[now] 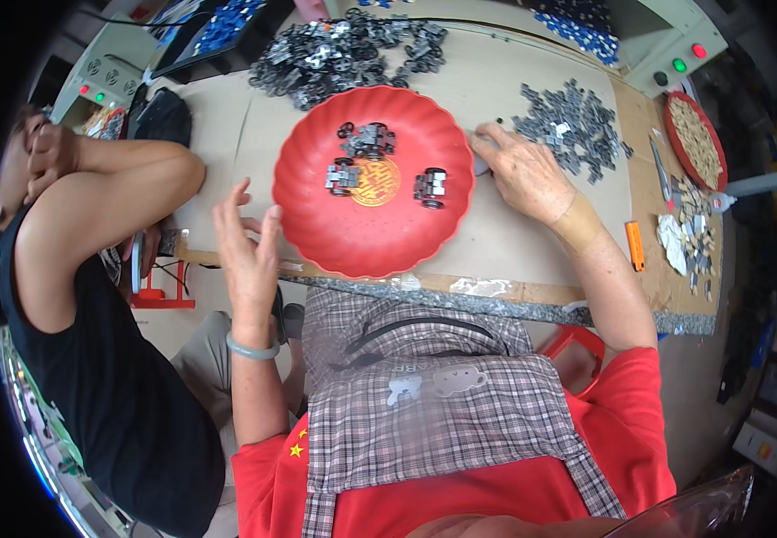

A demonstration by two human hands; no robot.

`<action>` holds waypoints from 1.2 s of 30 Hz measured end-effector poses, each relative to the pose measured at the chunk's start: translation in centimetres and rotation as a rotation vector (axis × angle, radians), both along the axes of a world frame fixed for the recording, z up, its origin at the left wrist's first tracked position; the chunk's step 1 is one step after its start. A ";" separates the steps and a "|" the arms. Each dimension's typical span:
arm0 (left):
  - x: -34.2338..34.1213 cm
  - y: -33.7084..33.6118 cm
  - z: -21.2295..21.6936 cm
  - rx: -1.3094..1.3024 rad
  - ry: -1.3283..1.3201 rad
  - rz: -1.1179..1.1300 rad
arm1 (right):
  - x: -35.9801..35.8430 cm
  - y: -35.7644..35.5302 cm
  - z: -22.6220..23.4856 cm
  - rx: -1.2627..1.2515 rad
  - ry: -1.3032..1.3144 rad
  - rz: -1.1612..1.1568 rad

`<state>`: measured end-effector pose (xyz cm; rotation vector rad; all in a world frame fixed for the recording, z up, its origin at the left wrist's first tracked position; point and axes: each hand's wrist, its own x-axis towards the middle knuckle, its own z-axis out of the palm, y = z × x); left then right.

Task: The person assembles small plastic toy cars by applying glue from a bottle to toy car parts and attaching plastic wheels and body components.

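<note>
The right hand (523, 170) lies palm down on the brown cardboard (532, 238) that covers the bench, just beside the right rim of the red dish (353, 242); its fingers are half curled with the tips pressed down near a small grey part (481, 165) at the dish's edge, though whether they pinch it I cannot tell; a tan band wraps the wrist. The left hand (247, 242) hovers open at the dish's left rim, fingers spread and upright, gripping nothing; a pale green bangle (252, 350) sits on that wrist.

Inside the dish lie three small clusters of assembled metal pieces (372, 139), dark rings joined to silvery blocks, gathered about a gold emblem at its centre; beyond the right hand a loose scatter of grey metal bits (570, 125) spreads over the cardboard, and at the far edge a big heap of black and silver parts (344, 54) is piled up. Well to the right stand an orange utility knife (635, 245), a second red dish (694, 139) filled with tan pieces, and a control box with red and green lights (676, 54).

On the left another person in a black sleeveless top (92, 359) sits with one hand raised to the head. The worker wears a checked apron (433, 394) over a red shirt.
</note>
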<state>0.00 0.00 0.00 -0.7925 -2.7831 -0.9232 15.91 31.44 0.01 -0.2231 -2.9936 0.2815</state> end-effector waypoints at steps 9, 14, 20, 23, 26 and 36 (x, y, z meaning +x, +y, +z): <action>-0.7 1.0 -3.0 0.327 -0.253 -0.225 | -1.6 0.2 0.6 0.074 0.010 0.170; -0.6 -0.4 -3.0 0.417 -0.386 -0.159 | -0.9 0.9 1.8 0.122 0.019 0.142; -0.5 -6.3 -2.4 0.486 -0.545 0.022 | 1.2 2.7 3.0 -0.218 0.448 -0.046; -1.8 -8.5 -2.4 0.411 -0.381 0.076 | 1.9 3.4 0.9 -0.675 0.793 -0.151; -2.9 -10.6 -3.8 0.439 -0.359 0.132 | 2.4 2.7 0.8 -1.199 0.851 -0.213; -1.5 -7.0 -1.4 0.364 -0.367 0.209 | 4.0 3.1 -3.9 -2.023 1.011 -0.296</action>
